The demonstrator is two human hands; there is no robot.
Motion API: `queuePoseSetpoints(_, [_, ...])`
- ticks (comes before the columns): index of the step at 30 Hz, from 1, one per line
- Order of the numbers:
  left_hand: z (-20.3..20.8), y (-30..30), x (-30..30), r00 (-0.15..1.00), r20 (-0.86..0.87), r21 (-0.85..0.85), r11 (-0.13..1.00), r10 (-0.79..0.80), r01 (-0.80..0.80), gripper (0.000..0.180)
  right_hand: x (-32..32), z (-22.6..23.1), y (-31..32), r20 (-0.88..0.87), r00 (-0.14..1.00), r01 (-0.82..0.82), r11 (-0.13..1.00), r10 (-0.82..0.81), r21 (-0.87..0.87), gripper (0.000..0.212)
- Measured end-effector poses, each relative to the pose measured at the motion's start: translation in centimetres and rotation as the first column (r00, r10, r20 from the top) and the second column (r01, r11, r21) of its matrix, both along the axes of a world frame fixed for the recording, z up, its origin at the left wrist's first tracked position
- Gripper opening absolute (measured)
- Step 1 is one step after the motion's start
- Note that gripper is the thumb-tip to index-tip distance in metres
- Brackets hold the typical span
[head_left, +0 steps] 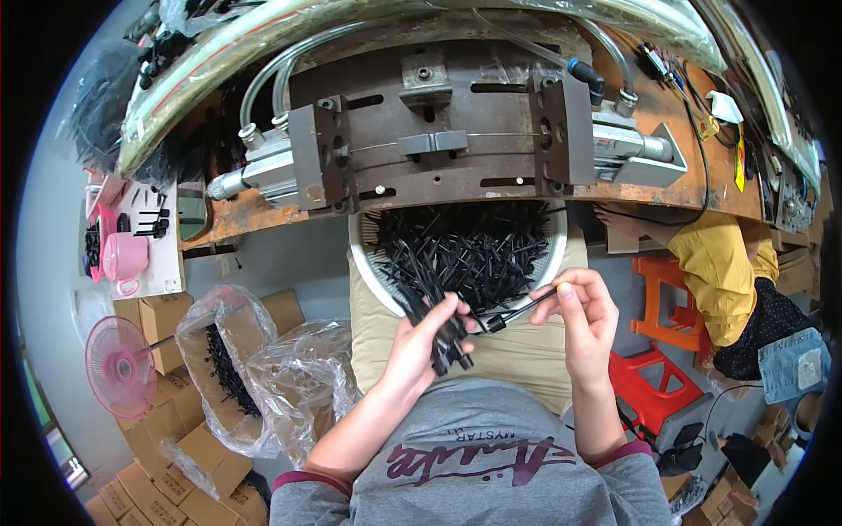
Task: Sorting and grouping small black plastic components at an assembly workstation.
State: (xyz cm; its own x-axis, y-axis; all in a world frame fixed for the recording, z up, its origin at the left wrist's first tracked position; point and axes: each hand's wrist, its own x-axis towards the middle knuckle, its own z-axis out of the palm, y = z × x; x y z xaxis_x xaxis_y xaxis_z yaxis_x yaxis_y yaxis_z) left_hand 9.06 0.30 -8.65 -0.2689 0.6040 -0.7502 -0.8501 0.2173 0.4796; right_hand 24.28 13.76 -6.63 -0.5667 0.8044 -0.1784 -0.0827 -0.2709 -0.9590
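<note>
My left hand (409,351) is closed around a bundle of slim black plastic sticks (449,340), their thicker ends poking out below the fingers. Between the thumb and fingertips of my right hand (589,329) is pinched a single thin black stick (526,309). It slants down leftward, and its thicker end lies close to the bundle; whether they touch I cannot tell. Just beyond both hands, a white basket (358,256) full of similar loose black sticks (465,250) rests at my lap.
Over the basket, a brown metal fixture (438,180) with air cylinders (627,145) sits on a wooden bench (706,188). On the left are a plastic-lined carton (206,351) and a pink fan (121,366); on the right, a red stool (645,386), an orange stool (653,298) and a person in yellow trousers (715,263).
</note>
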Motion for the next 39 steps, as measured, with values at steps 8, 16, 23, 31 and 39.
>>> queuePoseSetpoints(8, [-2.1,2.8,-2.3,0.984,0.121,0.167,0.974,0.131,-0.151,0.024,1.2,-0.5,-0.4,0.016,0.998,0.063,0.998,-0.063,-0.007,0.014])
queuePoseSetpoints(16, [0.2,2.0,-2.8,0.980,-0.192,0.142,0.990,0.047,-0.020,0.067,1.7,0.2,-0.7,0.010,0.997,0.074,0.997,-0.074,0.002,0.013])
queuePoseSetpoints(23, [5.0,-0.1,-0.8,0.515,-0.798,0.063,0.805,-0.315,0.590,0.065,0.1,0.2,-0.9,0.005,1.000,-0.009,0.996,0.010,-0.084,0.013])
queuePoseSetpoints(31, [7.9,0.2,-2.7,0.104,-0.995,0.049,0.830,-0.011,0.556,0.029,-2.6,3.0,0.0,-0.139,0.987,-0.093,0.991,0.080,-0.092,0.028])
queuePoseSetpoints(39, [8.1,5.5,-6.5,-0.531,-0.845,-0.096,0.960,0.061,0.263,0.028,-1.5,2.0,-1.1,-0.019,0.991,-0.130,0.990,0.129,-0.061,0.015])
